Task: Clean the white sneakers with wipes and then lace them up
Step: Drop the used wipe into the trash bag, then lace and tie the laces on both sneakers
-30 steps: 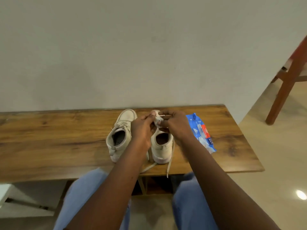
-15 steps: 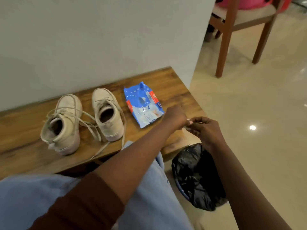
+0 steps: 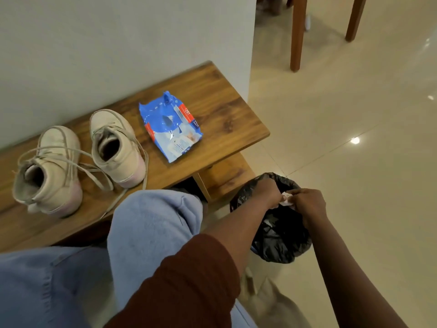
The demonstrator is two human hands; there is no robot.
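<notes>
Head view: both hands over black-bagged bin [image 3: 281, 235] on floor off the surface's right end. Left hand [image 3: 266, 192] and right hand [image 3: 307, 204] fingers pinch a crumpled white wipe [image 3: 286, 199] between them. Two white lace-up sneakers [image 3: 82, 157] sit near the wooden surface [image 3: 222, 119] front edge, laces loose; blue wipes pack [image 3: 170, 125] just right of them.

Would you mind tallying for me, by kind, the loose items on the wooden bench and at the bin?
White sneakers: 2, one and the other, both on the bench
Blue wipes pack: 1
Crumpled wipe: 1, pinched between the left hand and right hand over the bin
Black-lined bin: 1
Total: 5
</notes>
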